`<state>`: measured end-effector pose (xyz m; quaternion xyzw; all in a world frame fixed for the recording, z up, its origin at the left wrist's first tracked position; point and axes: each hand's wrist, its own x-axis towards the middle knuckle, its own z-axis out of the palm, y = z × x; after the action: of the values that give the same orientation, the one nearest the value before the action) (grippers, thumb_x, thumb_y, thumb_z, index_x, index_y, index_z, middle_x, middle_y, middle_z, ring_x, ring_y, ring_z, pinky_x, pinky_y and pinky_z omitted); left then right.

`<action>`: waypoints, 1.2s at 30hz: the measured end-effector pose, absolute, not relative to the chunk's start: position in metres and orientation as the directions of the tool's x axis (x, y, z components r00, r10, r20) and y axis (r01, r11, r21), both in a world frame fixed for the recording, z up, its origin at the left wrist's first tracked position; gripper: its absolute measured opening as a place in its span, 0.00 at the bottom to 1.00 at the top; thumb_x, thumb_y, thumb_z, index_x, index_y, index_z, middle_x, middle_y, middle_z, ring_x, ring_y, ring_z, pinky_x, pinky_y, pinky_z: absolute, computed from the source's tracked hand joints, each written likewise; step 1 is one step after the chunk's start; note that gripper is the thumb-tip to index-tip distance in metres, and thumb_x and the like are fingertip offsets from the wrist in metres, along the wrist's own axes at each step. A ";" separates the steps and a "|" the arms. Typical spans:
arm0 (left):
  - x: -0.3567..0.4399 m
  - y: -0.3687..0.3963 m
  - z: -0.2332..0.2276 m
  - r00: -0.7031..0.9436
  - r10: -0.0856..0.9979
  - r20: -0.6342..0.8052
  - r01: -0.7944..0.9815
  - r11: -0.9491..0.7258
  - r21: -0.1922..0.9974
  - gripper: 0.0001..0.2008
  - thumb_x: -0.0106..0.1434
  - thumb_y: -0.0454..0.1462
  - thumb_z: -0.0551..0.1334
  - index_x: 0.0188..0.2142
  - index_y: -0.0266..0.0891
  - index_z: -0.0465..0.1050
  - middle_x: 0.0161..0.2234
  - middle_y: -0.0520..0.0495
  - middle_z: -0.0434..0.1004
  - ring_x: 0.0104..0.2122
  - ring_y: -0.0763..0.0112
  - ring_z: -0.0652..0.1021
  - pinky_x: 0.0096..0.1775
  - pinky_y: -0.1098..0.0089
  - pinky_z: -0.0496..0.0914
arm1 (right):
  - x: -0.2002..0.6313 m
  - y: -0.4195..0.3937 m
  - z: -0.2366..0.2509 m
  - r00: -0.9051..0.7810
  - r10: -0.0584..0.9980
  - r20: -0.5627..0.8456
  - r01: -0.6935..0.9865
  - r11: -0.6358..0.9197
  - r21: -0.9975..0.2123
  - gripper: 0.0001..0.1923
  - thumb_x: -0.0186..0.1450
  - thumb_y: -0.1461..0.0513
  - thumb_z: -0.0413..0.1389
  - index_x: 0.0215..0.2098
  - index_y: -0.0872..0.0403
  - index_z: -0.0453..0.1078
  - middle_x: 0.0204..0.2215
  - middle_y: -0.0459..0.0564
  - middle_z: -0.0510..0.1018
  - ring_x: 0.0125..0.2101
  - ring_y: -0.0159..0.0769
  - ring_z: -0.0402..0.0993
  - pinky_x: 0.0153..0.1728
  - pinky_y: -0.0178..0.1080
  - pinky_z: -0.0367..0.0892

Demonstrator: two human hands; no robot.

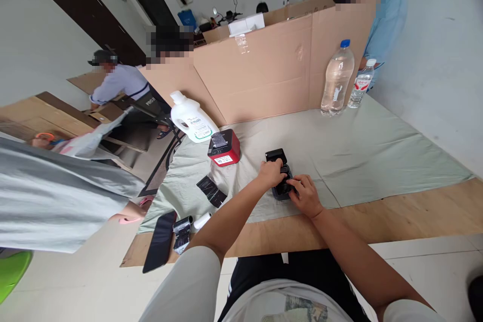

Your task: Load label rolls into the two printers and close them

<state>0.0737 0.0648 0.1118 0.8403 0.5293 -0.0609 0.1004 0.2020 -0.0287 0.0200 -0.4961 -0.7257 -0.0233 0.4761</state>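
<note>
A small black device with an open lid (276, 157) sits on a pale green cloth (354, 146) on the table. My left hand (270, 173) rests on its left side, fingers curled over the body. My right hand (306, 195) grips its near right end. Both hands cover most of the device, so what lies inside is hidden. A similar red device (224, 148) stands a little to the left on the cloth.
A white detergent jug (191, 117) stands behind the red device. Two water bottles (337, 79) stand by a cardboard wall (264, 68). A phone (160, 240), a black wrapper (211, 190) and a paper roll (202, 221) lie at the left. Other people stand left and beyond the cardboard.
</note>
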 end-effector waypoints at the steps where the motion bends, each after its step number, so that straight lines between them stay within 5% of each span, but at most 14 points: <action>1: 0.074 0.065 0.112 0.437 0.874 -0.212 0.900 -0.425 0.102 0.17 0.60 0.44 0.63 0.45 0.40 0.67 0.42 0.43 0.79 0.45 0.55 0.78 0.51 0.57 0.62 | 0.202 -0.029 0.020 -0.064 0.700 0.711 0.739 0.512 -0.438 0.14 0.61 0.68 0.52 0.44 0.53 0.73 0.39 0.54 0.71 0.40 0.41 0.65 0.43 0.45 0.68; 9: 0.066 0.065 0.097 0.475 0.865 -0.163 0.870 -0.433 0.238 0.16 0.61 0.42 0.63 0.46 0.41 0.63 0.38 0.46 0.79 0.40 0.58 0.79 0.49 0.59 0.65 | 0.202 -0.027 0.015 -0.073 0.729 0.680 0.722 0.509 -0.469 0.15 0.60 0.70 0.50 0.41 0.52 0.73 0.39 0.53 0.72 0.41 0.40 0.67 0.44 0.44 0.69; 14: 0.050 0.067 0.085 0.607 0.793 -0.049 0.739 -0.540 0.403 0.12 0.65 0.39 0.56 0.47 0.39 0.65 0.46 0.42 0.74 0.47 0.60 0.75 0.50 0.60 0.67 | 0.202 -0.027 0.015 -0.080 0.740 0.668 0.710 0.512 -0.483 0.15 0.60 0.70 0.51 0.42 0.52 0.73 0.39 0.53 0.73 0.41 0.41 0.67 0.43 0.45 0.70; 22: 0.033 0.081 0.088 0.679 0.733 -0.027 0.602 -0.536 0.592 0.17 0.56 0.29 0.59 0.46 0.38 0.70 0.45 0.45 0.74 0.43 0.66 0.75 0.48 0.65 0.70 | 0.201 -0.027 0.015 -0.068 0.727 0.684 0.718 0.512 -0.472 0.15 0.60 0.70 0.51 0.41 0.53 0.73 0.38 0.53 0.73 0.40 0.41 0.68 0.43 0.44 0.70; 26: 0.036 0.080 0.089 0.615 0.786 -0.066 0.688 -0.493 0.532 0.16 0.54 0.29 0.63 0.43 0.42 0.72 0.40 0.51 0.77 0.40 0.67 0.76 0.44 0.67 0.70 | 0.201 -0.028 0.014 -0.064 0.729 0.682 0.720 0.507 -0.474 0.15 0.60 0.71 0.51 0.41 0.52 0.73 0.38 0.52 0.73 0.40 0.40 0.68 0.42 0.43 0.70; 31: 0.045 0.075 0.087 0.561 0.828 -0.025 0.782 -0.519 0.344 0.06 0.57 0.32 0.63 0.36 0.41 0.76 0.39 0.47 0.77 0.45 0.61 0.73 0.48 0.64 0.68 | 0.202 -0.028 0.014 -0.071 0.736 0.674 0.727 0.500 -0.470 0.15 0.60 0.70 0.51 0.42 0.51 0.73 0.38 0.52 0.73 0.41 0.40 0.68 0.43 0.43 0.70; 36: 0.052 0.072 0.081 0.536 0.844 0.020 0.803 -0.517 0.297 0.06 0.58 0.30 0.61 0.33 0.40 0.77 0.39 0.46 0.76 0.45 0.61 0.71 0.48 0.63 0.68 | 0.201 -0.027 0.014 -0.073 0.732 0.678 0.733 0.500 -0.460 0.15 0.61 0.70 0.50 0.43 0.53 0.73 0.38 0.53 0.72 0.40 0.40 0.67 0.43 0.43 0.69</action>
<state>0.0518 0.0717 0.0814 0.8672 0.4746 0.0808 0.1271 0.2014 -0.0272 0.0140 -0.5000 -0.7325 -0.0010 0.4620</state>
